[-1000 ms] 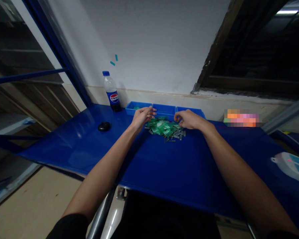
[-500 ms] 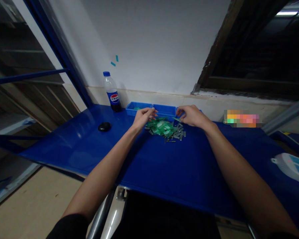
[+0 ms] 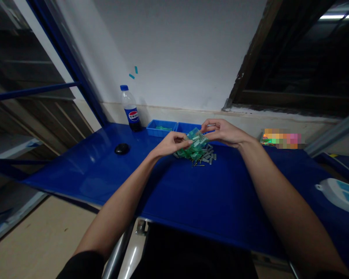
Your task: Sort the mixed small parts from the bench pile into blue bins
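A blue table (image 3: pixel 110 170) stands against a white wall, with a cola bottle (image 3: pixel 130 109) and a dark mouse (image 3: pixel 121 148) at its left. Blue bins (image 3: pixel 163 128) line the back edge. The left hand (image 3: pixel 172 142) pinches a green board (image 3: pixel 195 138) above the pile of green boards and metal pins (image 3: pixel 198 154); the right hand (image 3: pixel 221 131) closes on what seems a small part. Both hands have risen off the pile since earlier.

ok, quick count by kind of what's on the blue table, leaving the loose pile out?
Blue bins: at least 2 visible
Cola bottle: 1
Black puck-like object: 1
White device: 1
Green board in hands: 1
Total: 6
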A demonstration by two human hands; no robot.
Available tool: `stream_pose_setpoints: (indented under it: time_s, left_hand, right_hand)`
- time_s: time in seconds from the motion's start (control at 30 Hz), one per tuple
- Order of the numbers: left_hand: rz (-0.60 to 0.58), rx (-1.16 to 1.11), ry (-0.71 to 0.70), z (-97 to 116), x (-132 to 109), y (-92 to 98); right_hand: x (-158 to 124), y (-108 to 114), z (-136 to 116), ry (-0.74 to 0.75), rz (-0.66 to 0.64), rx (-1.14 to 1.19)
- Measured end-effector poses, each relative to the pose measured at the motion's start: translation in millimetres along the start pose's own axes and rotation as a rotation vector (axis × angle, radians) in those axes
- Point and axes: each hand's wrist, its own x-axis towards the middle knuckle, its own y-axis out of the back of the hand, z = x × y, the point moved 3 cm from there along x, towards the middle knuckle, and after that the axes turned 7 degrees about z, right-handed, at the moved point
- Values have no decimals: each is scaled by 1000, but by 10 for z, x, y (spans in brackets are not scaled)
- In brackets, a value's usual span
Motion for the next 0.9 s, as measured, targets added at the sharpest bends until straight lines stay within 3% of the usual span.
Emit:
stream_pose_setpoints:
  time_s: [0.13, 0.27, 0.4, 0.5, 0.7, 0.9]
  left_hand:
    - [90, -101, 37, -70, 39, 149]
    - [303, -260, 114, -261, 105, 338]
    - [522, -260, 128, -409, 136, 470]
    - [614, -244, 159, -481, 137, 511]
    - [578, -137, 235, -516, 127, 480]
    - [526, 100, 84, -403, 120, 399]
  right_hand:
    - [109, -52, 152, 34, 77, 14]
    - [220, -79, 281, 151, 217, -277]
    - [247, -217, 340, 270, 176, -509]
    - [252, -327, 406, 305, 136, -592]
    - [247, -387, 500, 303, 166, -579]
    - [186, -282, 340, 402, 352, -491]
